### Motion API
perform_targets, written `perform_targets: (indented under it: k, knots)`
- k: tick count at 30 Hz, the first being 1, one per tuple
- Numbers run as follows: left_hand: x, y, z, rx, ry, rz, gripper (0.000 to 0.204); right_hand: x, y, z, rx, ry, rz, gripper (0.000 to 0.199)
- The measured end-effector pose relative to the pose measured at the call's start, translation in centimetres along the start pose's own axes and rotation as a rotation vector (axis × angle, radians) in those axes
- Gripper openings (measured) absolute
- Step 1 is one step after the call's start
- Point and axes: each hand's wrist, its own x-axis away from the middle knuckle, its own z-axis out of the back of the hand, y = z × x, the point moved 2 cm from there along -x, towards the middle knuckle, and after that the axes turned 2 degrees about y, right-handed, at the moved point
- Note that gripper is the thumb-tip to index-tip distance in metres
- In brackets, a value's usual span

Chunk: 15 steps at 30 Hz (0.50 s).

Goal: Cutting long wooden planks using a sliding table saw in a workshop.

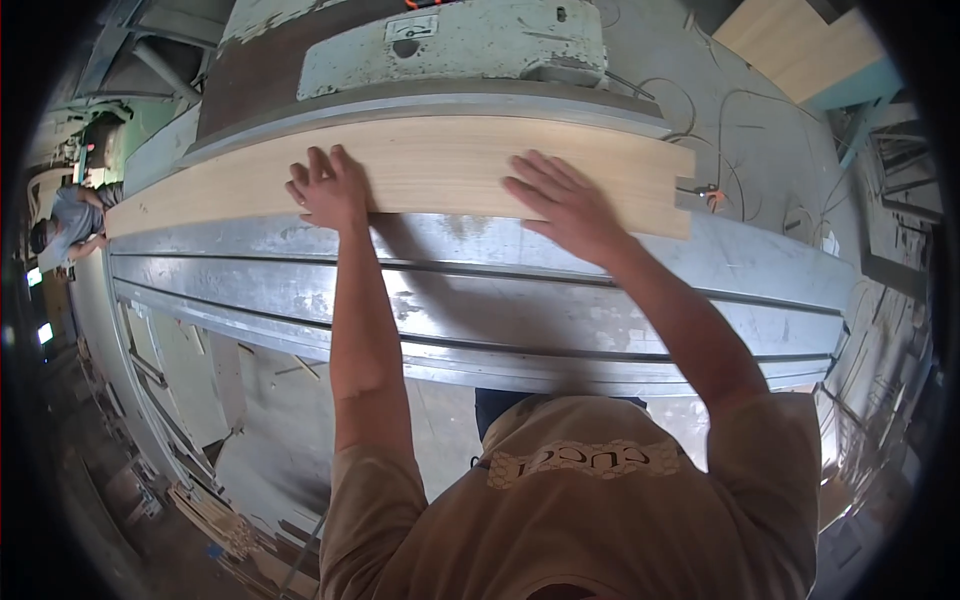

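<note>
A long pale wooden board (440,165) lies flat on the grey metal table (560,300) of a big woodworking machine, its far edge against the machine's fence. My left hand (328,188) presses on the board's near edge with fingers spread and partly curled. My right hand (565,205) lies flat on the board further right, fingers apart. Neither hand grips anything. The board's right end (672,190) stops just past my right hand.
The machine's pale green housing (450,45) rises behind the board. Another person (70,225) stands at the far left end. Wooden panels (800,45) lie at the top right, cables (730,150) run over the floor, and scrap wood (225,525) lies at the lower left.
</note>
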Motion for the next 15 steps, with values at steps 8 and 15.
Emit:
perform_targets:
  k: [8, 15]
  knots:
    - [-0.6, 0.6, -0.1, -0.035, 0.002, 0.006, 0.061, 8.5, 5.6, 5.5, 0.147, -0.021, -0.003, 0.074]
    - [-0.4, 0.5, 0.0, -0.075, 0.048, -0.056, 0.055, 8.9, 6.0, 5.4, 0.167, 0.007, 0.034, 0.071]
